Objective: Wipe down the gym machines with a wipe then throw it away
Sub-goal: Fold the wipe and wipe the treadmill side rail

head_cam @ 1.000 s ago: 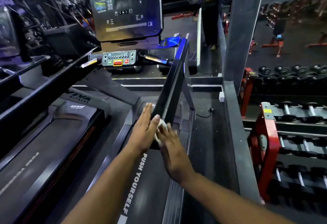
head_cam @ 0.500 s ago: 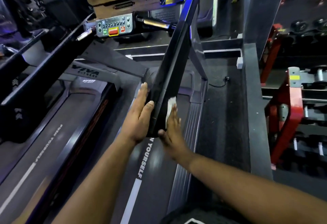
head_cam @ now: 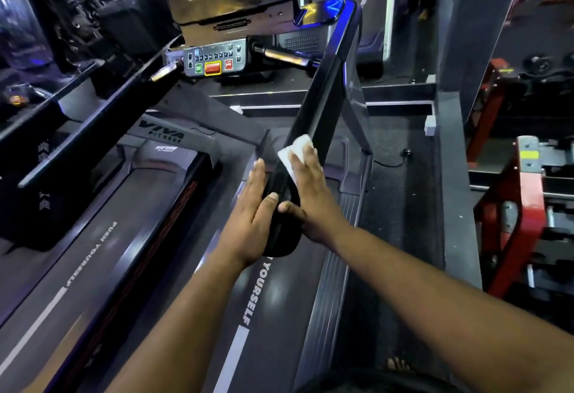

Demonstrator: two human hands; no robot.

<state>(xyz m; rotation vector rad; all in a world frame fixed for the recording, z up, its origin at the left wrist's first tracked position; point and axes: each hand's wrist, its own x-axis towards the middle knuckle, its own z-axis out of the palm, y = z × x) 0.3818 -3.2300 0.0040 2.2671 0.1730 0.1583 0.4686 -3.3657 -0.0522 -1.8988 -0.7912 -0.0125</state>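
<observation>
Head view: the right hand [head_cam: 310,193] presses the white wipe [head_cam: 295,151] flat under straight fingers against the treadmill handrail [head_cam: 323,91], the wipe poking out past the fingertips. The left hand [head_cam: 253,221] (fingers straight, pressed together) braces the rail's opposite side.

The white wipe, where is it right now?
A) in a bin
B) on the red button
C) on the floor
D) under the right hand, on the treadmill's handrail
D: the wipe lies flat under the straight fingers of the right hand, pressed on the black handrail, while the left hand rests on the rail's other side.
</observation>
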